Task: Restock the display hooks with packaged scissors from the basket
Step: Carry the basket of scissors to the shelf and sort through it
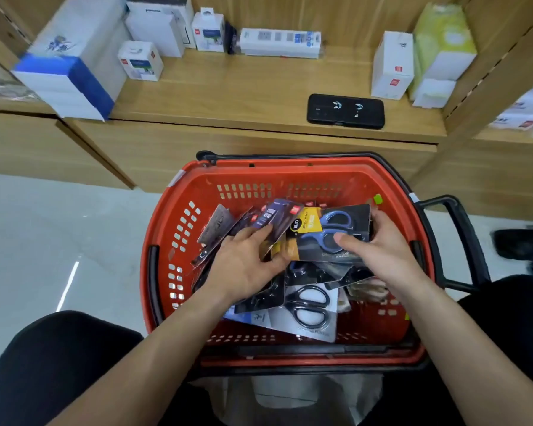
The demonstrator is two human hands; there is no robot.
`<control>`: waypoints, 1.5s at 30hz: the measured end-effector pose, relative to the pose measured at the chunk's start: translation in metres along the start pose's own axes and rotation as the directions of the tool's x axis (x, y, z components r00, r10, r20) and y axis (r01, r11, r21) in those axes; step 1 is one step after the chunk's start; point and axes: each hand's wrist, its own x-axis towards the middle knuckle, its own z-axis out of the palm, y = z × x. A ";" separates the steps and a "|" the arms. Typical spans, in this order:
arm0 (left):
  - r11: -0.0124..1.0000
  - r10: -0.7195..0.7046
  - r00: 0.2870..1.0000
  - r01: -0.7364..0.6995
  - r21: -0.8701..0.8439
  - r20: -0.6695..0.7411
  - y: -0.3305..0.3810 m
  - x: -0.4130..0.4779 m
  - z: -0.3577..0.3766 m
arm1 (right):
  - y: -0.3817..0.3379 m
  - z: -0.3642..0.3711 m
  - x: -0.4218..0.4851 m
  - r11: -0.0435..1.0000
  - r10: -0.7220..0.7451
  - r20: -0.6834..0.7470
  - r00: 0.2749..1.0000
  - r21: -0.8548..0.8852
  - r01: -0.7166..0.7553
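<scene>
In the red basket [179,216] the right hand [382,247] grips a pack of blue scissors [326,232] (thumb on its front, fingers behind its far edge). At 9 o'clock of this pack the left hand [243,262] lies on darker packs [216,222]. A black phone [345,111] lies on the shelf [259,87] at 12 o'clock.

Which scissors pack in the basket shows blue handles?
The blue-handled pack on top of the pile, with a yellow label, held in the right hand. The black-handled pack lower down lies loose in the basket.
</scene>
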 end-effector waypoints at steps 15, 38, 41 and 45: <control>0.946 -0.135 0.991 0.135 -0.294 0.021 0.014 -0.006 0.027 | -0.032 -0.012 -0.006 0.949 0.060 0.147 0.987 -0.314 -0.011; 0.755 -0.153 0.968 -0.013 -0.656 -0.196 0.026 -0.021 0.025 | 0.017 0.015 -0.035 0.998 -0.069 0.101 0.992 0.011 0.068; 0.694 -0.243 0.956 0.052 -0.719 -0.166 0.017 -0.031 0.032 | 0.033 0.017 -0.059 0.991 -0.088 0.060 0.994 0.104 0.081; 0.606 -0.273 0.961 0.129 -0.785 -0.053 0.018 -0.047 0.042 | 0.050 0.015 -0.061 1.000 -0.001 0.214 0.977 0.028 -0.005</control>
